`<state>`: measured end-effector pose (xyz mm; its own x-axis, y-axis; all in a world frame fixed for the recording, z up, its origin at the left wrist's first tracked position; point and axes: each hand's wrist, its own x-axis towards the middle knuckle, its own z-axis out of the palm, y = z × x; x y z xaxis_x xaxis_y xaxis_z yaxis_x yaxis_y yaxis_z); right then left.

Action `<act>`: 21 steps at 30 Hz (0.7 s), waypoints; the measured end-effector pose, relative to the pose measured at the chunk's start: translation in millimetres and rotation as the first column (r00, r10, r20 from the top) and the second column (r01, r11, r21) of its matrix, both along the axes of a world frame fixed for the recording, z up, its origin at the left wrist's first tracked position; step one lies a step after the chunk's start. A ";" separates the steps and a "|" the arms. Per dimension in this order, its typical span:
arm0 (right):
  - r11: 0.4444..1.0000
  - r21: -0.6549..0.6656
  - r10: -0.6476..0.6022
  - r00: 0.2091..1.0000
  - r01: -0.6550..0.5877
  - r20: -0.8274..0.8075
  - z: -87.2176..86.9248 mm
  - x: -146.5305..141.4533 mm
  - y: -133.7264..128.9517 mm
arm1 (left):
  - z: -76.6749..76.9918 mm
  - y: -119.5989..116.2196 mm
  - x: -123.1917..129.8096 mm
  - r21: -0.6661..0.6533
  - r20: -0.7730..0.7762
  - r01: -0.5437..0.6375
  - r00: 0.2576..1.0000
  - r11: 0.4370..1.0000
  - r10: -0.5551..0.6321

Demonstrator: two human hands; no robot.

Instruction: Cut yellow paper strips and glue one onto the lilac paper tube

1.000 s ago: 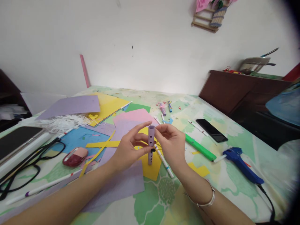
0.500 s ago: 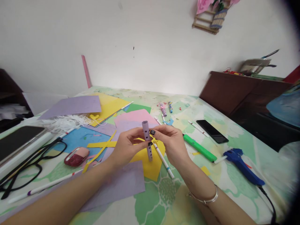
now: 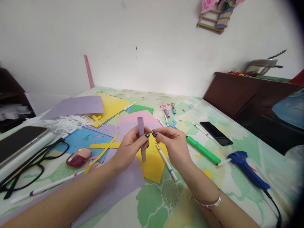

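My left hand (image 3: pixel 129 144) is closed around a rolled purple paper tube (image 3: pixel 141 126), which stands nearly upright with a few dark marks near its lower end. Just to the right, my right hand (image 3: pixel 174 145) pinches thumb and finger together, the tips almost meeting the left hand's fingers. Something tiny and yellowish may be between those tips; it is too small to name. Beneath both hands lies a yellow paper sheet (image 3: pixel 154 171), with a white marker (image 3: pixel 167 163) on it beside my right hand. Purple paper (image 3: pixel 118 193) spreads under my left forearm.
Right: a green cutter (image 3: pixel 203 150), a black phone (image 3: pixel 216 133) and a blue glue gun (image 3: pixel 249 171) with its cord. Left: black glasses (image 3: pixel 38 172), a red-and-pink case (image 3: pixel 79 157), yellow strips (image 3: pixel 104 148) and white string (image 3: pixel 68 123). Small decorated paper rolls (image 3: pixel 166 110) lie farther back.
The purple tube has shifted slightly left and turned, so its row of dark marks is mostly out of sight. My right fingertips have moved off the tube and pinch beside it.
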<state>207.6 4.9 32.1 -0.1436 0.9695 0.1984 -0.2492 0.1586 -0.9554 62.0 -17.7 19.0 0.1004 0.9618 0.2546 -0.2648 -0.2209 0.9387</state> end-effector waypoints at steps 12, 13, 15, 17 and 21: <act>0.997 0.073 0.012 0.999 -0.010 -0.029 -4.6 -2.0 -0.9 | -1.4 2.9 -2.2 -0.119 0.048 0.076 0.996 0.990 -0.071; 0.997 0.074 0.020 0.999 -0.018 -0.028 -4.4 -2.2 -1.0 | -0.6 2.7 -2.1 -0.130 0.066 0.081 0.995 0.988 -0.073; 0.997 0.072 0.037 0.999 -0.035 -0.023 -4.1 -2.6 -1.4 | 1.3 2.3 -2.0 -0.145 0.082 0.080 0.994 0.986 -0.069; 0.996 0.066 0.054 0.998 -0.053 -0.018 -3.7 -2.6 -1.5 | 2.9 2.4 -2.2 -0.146 0.080 0.066 0.995 0.987 -0.055; 0.996 0.063 0.053 0.998 -0.055 0.023 -3.2 -0.8 0.1 | 4.4 2.9 -3.2 -0.127 0.035 0.003 0.999 0.992 0.001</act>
